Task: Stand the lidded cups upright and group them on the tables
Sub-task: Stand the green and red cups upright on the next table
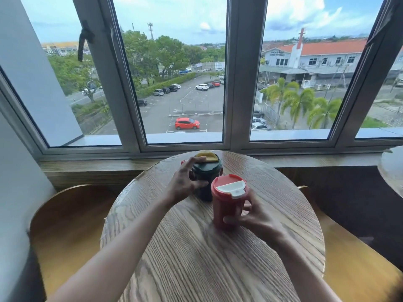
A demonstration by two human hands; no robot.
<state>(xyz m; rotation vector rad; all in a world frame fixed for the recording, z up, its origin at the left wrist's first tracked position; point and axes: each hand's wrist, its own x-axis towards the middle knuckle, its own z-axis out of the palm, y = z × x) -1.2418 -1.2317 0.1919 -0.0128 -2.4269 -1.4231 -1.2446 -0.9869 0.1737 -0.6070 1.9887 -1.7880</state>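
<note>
Two lidded cups stand upright and close together on the round wooden table (196,258). The dark green cup (207,175) with a yellow lid flap is farther back. My left hand (185,179) wraps its left side, fingers on the lid rim and body. The red cup (226,205) with a white lid flap stands in front and to the right of it. My right hand (253,216) grips its lower right side. A small red object (182,162) peeks out behind my left hand; I cannot tell what it is.
A wooden chair (65,225) sits left of the table and another chair (353,264) sits right. A second round table's edge (390,171) shows at far right. A wooden sill (98,168) and large windows lie just behind the table.
</note>
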